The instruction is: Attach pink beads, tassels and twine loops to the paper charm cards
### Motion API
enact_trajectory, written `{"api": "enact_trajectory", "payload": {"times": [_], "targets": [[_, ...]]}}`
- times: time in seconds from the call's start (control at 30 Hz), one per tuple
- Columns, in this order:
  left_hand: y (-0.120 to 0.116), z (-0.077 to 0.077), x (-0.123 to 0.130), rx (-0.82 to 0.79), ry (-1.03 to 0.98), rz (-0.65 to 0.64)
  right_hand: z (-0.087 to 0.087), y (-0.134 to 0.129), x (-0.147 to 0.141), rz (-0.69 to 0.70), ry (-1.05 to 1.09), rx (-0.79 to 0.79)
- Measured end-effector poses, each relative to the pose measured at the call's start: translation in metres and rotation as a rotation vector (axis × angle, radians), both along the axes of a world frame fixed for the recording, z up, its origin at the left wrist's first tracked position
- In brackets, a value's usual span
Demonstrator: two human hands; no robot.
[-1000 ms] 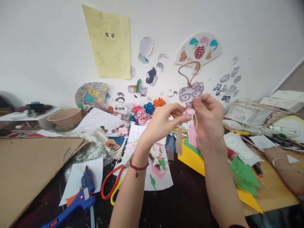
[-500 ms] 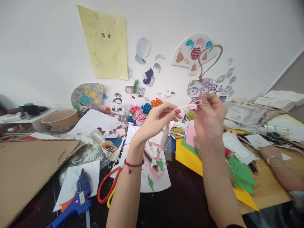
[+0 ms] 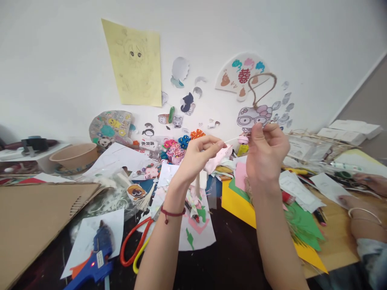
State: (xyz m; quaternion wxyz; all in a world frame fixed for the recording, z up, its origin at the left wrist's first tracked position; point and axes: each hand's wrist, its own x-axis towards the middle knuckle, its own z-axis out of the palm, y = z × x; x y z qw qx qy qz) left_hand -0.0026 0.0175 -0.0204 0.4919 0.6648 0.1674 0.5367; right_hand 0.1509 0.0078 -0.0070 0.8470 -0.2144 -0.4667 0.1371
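Up in front of me, my right hand [image 3: 266,151] pinches a flat cat-face charm [image 3: 253,117] with glasses and a pink bow. A brown twine loop [image 3: 275,80] stands up from its top. A small pink bell [image 3: 243,139] hangs beside my right fingertips, under the charm. My left hand [image 3: 202,155] is closed in a pinch on a thin white cord [image 3: 232,141], which runs taut toward the bell. A cream tassel [image 3: 198,186] hangs below my left hand.
At the lower left lie a blue glue gun [image 3: 101,259], scissors [image 3: 133,241] with red and yellow handles, and cardboard [image 3: 39,217]. Paper scraps cover the middle. Coloured sheets [image 3: 238,203] lie right, near another person's hands [image 3: 350,203]. A bowl [image 3: 74,155] sits at left.
The loose loop of white cord near the bell is now drawn straight, between my hands. The other person's arm at the right has shifted, and a second hand shows there.
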Motion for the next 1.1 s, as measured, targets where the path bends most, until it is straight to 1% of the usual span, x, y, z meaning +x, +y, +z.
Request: {"api": "enact_trajectory", "payload": {"times": [0.13,0.2,0.3,0.4,0.5,0.6,0.7,0.77,0.97,1.1], "targets": [[-0.002,0.002,-0.002,0.002,0.023,0.026,0.0,0.002,-0.001,0.014,0.02,0.007],[-0.002,0.002,-0.002,0.009,0.042,0.039,0.0,0.004,0.0,0.044,0.033,0.005],[0.002,0.0,-0.004,0.008,0.057,0.058,0.001,0.006,0.005,0.107,0.068,0.012],[0.006,-0.001,-0.01,0.006,0.041,0.102,0.003,0.007,0.014,0.106,0.103,0.03],[0.007,-0.001,-0.014,0.01,0.017,0.13,0.004,0.006,0.016,0.132,0.074,-0.019],[0.009,-0.002,-0.013,0.029,-0.005,0.158,0.002,0.005,0.009,0.268,-0.017,-0.131],[0.01,-0.005,-0.01,0.084,0.022,0.227,0.0,0.004,0.001,0.434,-0.104,-0.229],[0.011,-0.005,-0.009,0.109,0.045,0.254,-0.001,0.003,-0.002,0.484,-0.108,-0.254],[0.011,-0.007,-0.01,0.131,0.127,0.228,0.0,0.001,0.0,0.525,-0.106,-0.301],[0.012,-0.009,-0.011,0.13,0.151,0.193,0.0,0.002,0.0,0.567,-0.12,-0.288]]}}
